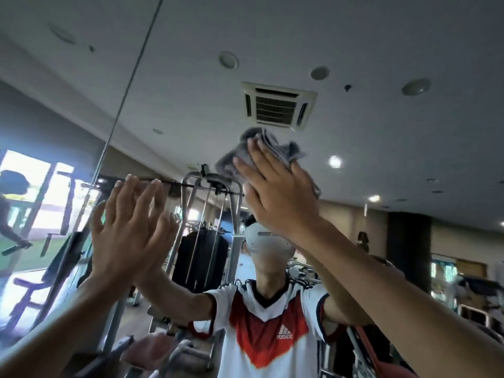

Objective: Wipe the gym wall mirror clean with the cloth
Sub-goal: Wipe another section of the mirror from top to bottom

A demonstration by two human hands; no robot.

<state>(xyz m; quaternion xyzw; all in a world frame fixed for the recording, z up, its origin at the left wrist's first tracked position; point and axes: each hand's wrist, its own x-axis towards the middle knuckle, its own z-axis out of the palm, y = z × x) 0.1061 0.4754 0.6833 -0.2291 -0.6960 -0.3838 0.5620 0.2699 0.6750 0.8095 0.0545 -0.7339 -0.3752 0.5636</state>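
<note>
The right hand (275,192) presses a crumpled grey cloth (261,148) flat-fingered to the mirror (381,50); the left hand (128,227) rests splayed, empty.

Under the right hand's fingers (255,156) the cloth (275,150) is a soft grey fabric, matt and fuzzy, with a rough towel-like nap and frayed-looking edges. The mirror (191,85) beneath both sets of fingers is smooth, glossy glass, its reflection clear. Just beyond the left hand's fingers (148,195), the reflected machine frame (188,203) looks like polished metal tubing with a dull sheen. The reflected shirt (268,326) is smooth, matt knit.
</note>
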